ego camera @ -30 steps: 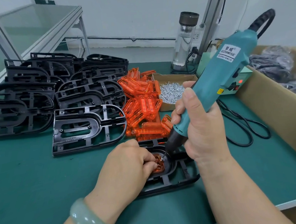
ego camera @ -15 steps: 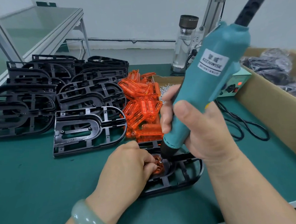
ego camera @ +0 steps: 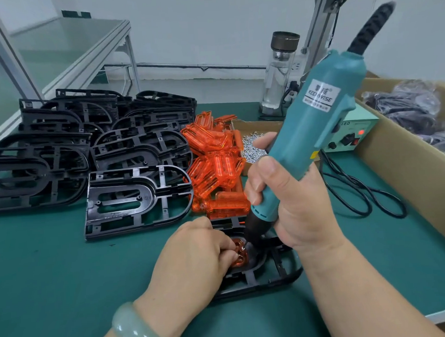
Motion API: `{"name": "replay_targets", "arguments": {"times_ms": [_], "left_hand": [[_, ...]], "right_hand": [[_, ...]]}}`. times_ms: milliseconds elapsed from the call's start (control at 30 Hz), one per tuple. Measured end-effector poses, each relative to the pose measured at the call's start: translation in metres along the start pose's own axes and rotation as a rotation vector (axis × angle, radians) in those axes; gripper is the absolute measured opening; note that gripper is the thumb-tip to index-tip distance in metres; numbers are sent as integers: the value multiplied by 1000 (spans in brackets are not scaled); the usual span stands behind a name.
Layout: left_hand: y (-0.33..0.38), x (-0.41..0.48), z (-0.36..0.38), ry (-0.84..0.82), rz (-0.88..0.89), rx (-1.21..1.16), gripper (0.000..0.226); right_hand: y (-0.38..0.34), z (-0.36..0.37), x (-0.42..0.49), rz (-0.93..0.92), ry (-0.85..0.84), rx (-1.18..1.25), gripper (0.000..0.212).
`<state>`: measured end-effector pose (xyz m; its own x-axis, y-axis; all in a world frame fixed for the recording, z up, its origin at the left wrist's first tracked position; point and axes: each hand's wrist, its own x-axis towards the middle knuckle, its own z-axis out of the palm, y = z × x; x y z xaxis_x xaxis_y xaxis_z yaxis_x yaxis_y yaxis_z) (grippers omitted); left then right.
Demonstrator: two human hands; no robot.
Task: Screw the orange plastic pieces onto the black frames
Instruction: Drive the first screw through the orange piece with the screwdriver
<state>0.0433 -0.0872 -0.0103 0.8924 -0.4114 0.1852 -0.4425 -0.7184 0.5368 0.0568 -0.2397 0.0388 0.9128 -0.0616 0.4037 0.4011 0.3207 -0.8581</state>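
Green mat [ego camera: 54, 282] covers the bench, with spare frames [ego camera: 59, 152] stacked at the far left, a pile [ego camera: 216, 168] of loose orange parts mid-bench and a box of screws [ego camera: 251, 147] behind it. Nearest the person one frame [ego camera: 272, 278] lies flat, and an orange piece [ego camera: 238, 257] sits in its rounded recess. The left hand [ego camera: 193, 258] covers that piece, fingers curled down and pinching its edge; whether they also steady a screw I cannot tell. The right hand [ego camera: 297, 210] is wrapped fully round the driver [ego camera: 316, 136], and the bit tip meets the orange piece right beside the left fingertips [ego camera: 223, 247]. The driver leans toward the upper right rather than standing plumb. From here I judge the main risk to be the bit camming out of the screw head because of that lean, then skating into the fingers or scoring the plastic. A tilted start could also cross-thread the boss. Too much torque might crack the orange piece, and if the left hand eases its pinch the piece may turn off its holes.
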Motion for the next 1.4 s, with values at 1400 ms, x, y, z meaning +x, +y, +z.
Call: {"name": "replay_targets", "arguments": {"times_ms": [1400], "left_hand": [[2, 3, -4, -44, 12, 39, 20]], "right_hand": [[3, -10, 12, 83, -16, 148, 25]]}}
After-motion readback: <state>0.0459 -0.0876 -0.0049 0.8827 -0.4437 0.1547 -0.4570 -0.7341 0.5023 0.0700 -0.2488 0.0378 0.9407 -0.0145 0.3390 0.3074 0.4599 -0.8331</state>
